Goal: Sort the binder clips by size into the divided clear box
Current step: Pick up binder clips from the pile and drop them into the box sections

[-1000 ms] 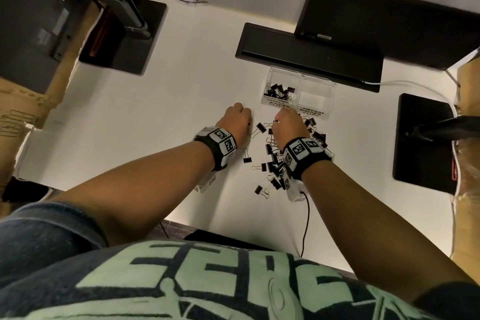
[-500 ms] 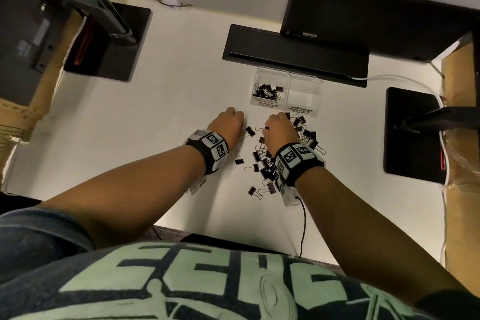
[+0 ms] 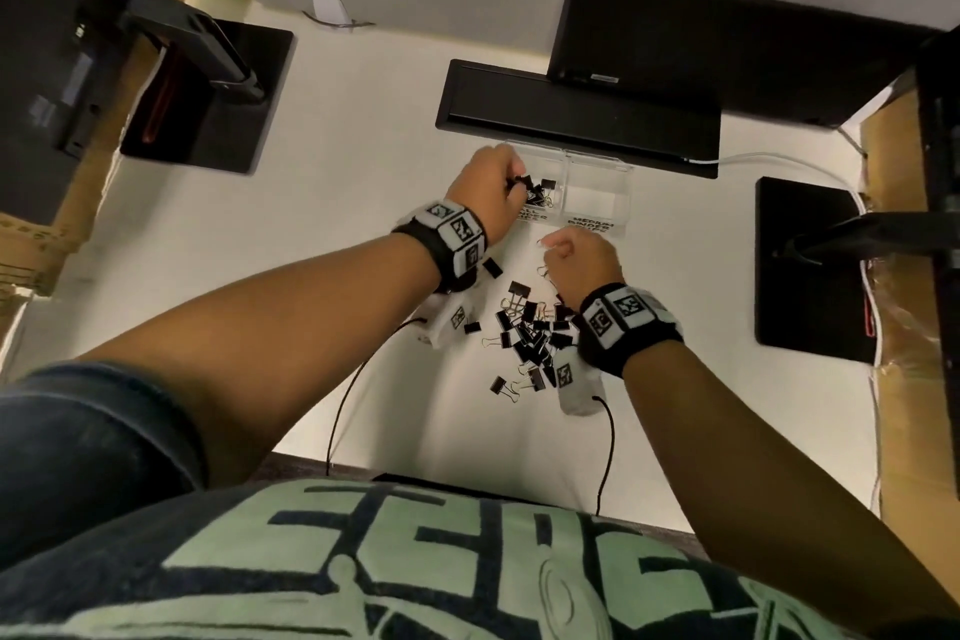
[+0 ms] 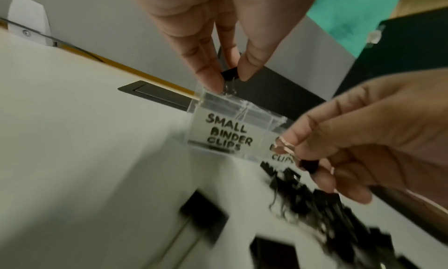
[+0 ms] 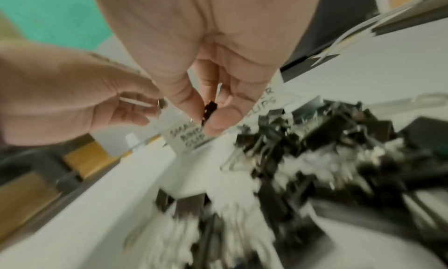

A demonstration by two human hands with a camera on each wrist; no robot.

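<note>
A clear divided box (image 3: 597,160) stands at the back of the table. Its left compartment, labelled SMALL BINDER CLIPS (image 4: 227,133), holds several black clips (image 3: 543,190); the right one is labelled MEDIUM. My left hand (image 3: 517,182) hovers over the left compartment and pinches a small black clip (image 4: 229,75) just above the rim. My right hand (image 3: 553,250) is in front of the box, above the table, pinching another small black clip (image 5: 210,108). A loose pile of black binder clips (image 3: 530,333) lies on the table under and beside my right wrist.
A black slotted tray (image 3: 571,114) and a monitor lie right behind the box. Black stand bases sit at the left (image 3: 208,94) and right (image 3: 810,270). A white cable (image 3: 769,159) runs at the back right. Wrist-camera cables hang over the front edge.
My left hand has lifted off the table and moved forward to over the small compartment with a clip. My right hand has risen from the pile with a clip, toward the box.
</note>
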